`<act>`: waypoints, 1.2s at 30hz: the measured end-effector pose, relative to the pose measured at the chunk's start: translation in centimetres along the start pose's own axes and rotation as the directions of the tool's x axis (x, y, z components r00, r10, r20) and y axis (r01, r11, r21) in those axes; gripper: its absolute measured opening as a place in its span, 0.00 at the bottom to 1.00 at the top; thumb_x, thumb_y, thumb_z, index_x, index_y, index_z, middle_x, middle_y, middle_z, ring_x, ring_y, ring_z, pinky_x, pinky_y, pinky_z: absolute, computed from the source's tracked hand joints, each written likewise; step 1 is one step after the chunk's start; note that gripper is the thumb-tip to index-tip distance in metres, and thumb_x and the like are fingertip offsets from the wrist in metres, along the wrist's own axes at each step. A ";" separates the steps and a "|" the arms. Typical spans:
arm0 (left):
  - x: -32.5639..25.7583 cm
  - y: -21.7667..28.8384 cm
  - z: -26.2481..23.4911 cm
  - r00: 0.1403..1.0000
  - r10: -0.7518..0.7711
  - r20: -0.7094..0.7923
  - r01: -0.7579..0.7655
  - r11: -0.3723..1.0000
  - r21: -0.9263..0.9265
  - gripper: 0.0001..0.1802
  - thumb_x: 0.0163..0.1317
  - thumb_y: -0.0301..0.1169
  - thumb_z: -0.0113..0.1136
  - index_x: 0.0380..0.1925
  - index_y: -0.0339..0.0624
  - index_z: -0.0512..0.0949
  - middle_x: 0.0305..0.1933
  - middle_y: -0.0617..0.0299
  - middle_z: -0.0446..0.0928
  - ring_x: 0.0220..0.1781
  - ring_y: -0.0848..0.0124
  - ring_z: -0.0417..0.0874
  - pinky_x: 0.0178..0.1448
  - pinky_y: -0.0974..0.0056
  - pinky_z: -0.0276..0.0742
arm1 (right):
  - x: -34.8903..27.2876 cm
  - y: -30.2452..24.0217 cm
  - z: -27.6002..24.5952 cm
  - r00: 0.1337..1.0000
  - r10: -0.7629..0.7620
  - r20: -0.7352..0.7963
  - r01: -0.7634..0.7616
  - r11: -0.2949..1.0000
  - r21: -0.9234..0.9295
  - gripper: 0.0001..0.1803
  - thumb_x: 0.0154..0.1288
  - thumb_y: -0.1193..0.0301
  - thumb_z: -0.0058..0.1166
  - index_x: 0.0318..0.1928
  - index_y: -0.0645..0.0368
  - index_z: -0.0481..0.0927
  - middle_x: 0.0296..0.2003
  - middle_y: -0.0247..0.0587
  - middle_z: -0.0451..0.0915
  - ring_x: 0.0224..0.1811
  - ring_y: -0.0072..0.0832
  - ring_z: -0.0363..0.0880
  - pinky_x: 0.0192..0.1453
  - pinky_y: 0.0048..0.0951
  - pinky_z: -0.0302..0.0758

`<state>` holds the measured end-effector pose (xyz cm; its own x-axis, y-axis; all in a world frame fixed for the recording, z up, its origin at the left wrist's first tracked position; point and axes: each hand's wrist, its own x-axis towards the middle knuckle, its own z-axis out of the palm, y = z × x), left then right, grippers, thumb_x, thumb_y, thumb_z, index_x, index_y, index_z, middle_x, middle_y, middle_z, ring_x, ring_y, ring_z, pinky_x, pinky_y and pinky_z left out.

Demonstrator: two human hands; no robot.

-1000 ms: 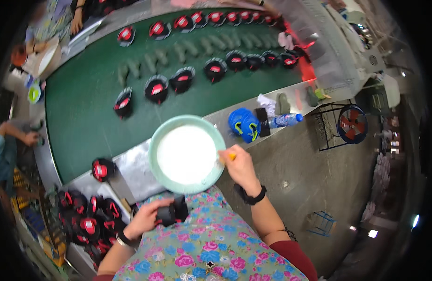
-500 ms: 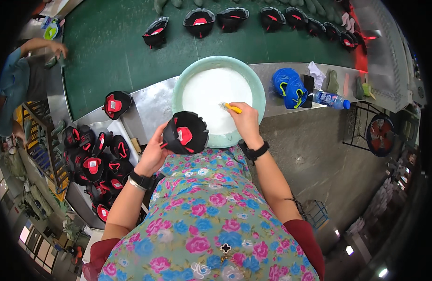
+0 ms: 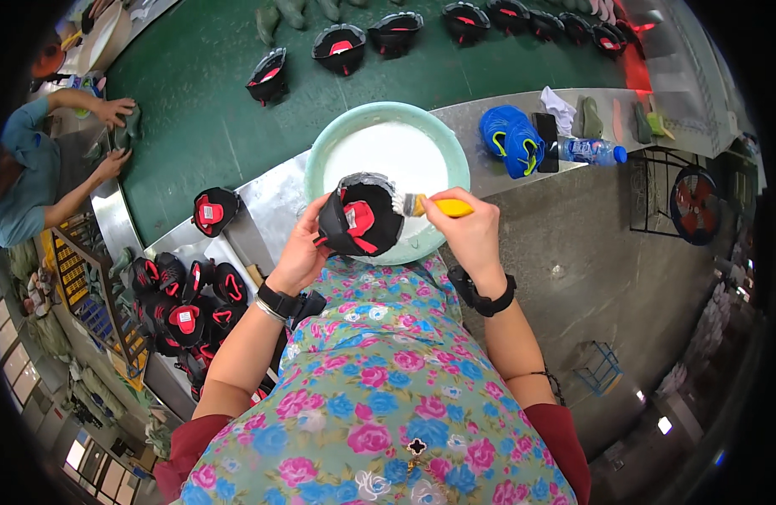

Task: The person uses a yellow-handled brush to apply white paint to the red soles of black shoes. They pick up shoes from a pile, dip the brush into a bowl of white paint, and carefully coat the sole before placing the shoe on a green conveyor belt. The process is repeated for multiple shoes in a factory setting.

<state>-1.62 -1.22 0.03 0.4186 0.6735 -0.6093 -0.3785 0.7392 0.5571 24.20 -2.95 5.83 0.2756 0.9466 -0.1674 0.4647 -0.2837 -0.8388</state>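
Note:
My left hand grips a black shoe upper with a red lining, its open underside facing up, above the near part of a pale green basin. White liquid fills the basin. In my right hand is a brush with a yellow handle, a metal band and white-coated bristles. The bristles are at the right edge of the upper; whether they touch it I cannot tell. A whitish wet band runs along the upper's far rim.
Several black-and-red uppers line the green belt; more are piled at my left, with one upper near the basin. Right of the basin lie blue shoes, a phone and a bottle. A co-worker handles something at far left.
The brush has come up out of the white liquid to the upper's right edge. My left hand has brought the upper up and right, over the basin. The belt's uppers have shifted slightly left in view.

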 end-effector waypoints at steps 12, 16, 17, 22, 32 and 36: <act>1.4 1.2 0.5 0.995 0.101 0.011 -0.101 0.995 -0.004 0.22 0.71 0.22 0.45 0.65 0.41 0.68 0.52 0.59 0.81 0.46 0.72 0.83 0.45 0.64 0.82 | -0.3 -0.8 -2.1 0.989 0.116 0.092 -0.121 0.991 0.049 0.08 0.56 0.73 0.70 0.34 0.64 0.86 0.25 0.41 0.86 0.29 0.23 0.85 0.36 0.23 0.78; 2.6 0.3 -0.6 0.939 -0.263 -0.221 0.144 0.885 -0.442 0.16 0.74 0.32 0.42 0.57 0.43 0.73 0.42 0.59 0.82 0.25 0.75 0.76 0.22 0.70 0.70 | 0.7 -1.2 -3.3 0.999 0.035 0.014 -0.036 0.993 0.115 0.07 0.58 0.77 0.68 0.37 0.64 0.86 0.32 0.43 0.87 0.33 0.23 0.86 0.39 0.25 0.80; 2.6 0.5 -0.8 0.948 -0.306 -0.086 0.250 0.884 -0.395 0.16 0.74 0.34 0.42 0.55 0.44 0.74 0.40 0.60 0.82 0.21 0.75 0.73 0.19 0.71 0.66 | 0.7 -2.1 -3.4 0.997 -0.035 0.067 0.023 0.986 0.166 0.07 0.58 0.77 0.68 0.37 0.64 0.86 0.33 0.43 0.87 0.34 0.24 0.86 0.39 0.25 0.80; 2.1 0.3 1.9 0.859 -0.511 0.027 0.493 0.813 -0.311 0.23 0.74 0.49 0.41 0.49 0.44 0.77 0.29 0.62 0.81 0.09 0.78 0.63 0.10 0.76 0.52 | 1.6 -7.0 -2.1 0.885 -0.376 0.274 0.267 0.893 0.362 0.10 0.56 0.77 0.69 0.40 0.63 0.87 0.35 0.41 0.86 0.35 0.29 0.85 0.41 0.26 0.78; 2.9 4.5 -4.1 0.982 -0.180 -0.051 0.148 0.914 -0.379 0.14 0.70 0.27 0.47 0.52 0.42 0.77 0.41 0.63 0.79 0.35 0.73 0.78 0.37 0.67 0.77 | 1.0 -2.1 -3.5 0.956 0.247 0.161 -0.273 0.947 0.169 0.06 0.59 0.75 0.67 0.32 0.66 0.85 0.22 0.34 0.82 0.26 0.16 0.79 0.32 0.20 0.74; 8.4 8.4 -13.5 0.870 0.337 -0.360 -0.411 0.899 -0.152 0.28 0.64 0.15 0.41 0.64 0.48 0.64 0.55 0.56 0.74 0.52 0.63 0.79 0.60 0.51 0.82 | 2.0 -3.4 -3.1 0.953 0.293 0.080 -0.303 0.918 0.257 0.06 0.61 0.75 0.66 0.34 0.66 0.84 0.23 0.34 0.81 0.25 0.16 0.79 0.30 0.18 0.73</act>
<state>-12.43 10.65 -8.00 -0.0608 0.8360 -0.5453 -0.6376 0.3878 0.6657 25.78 -0.52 9.92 0.3308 0.8313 -0.4466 0.1268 -0.5081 -0.8519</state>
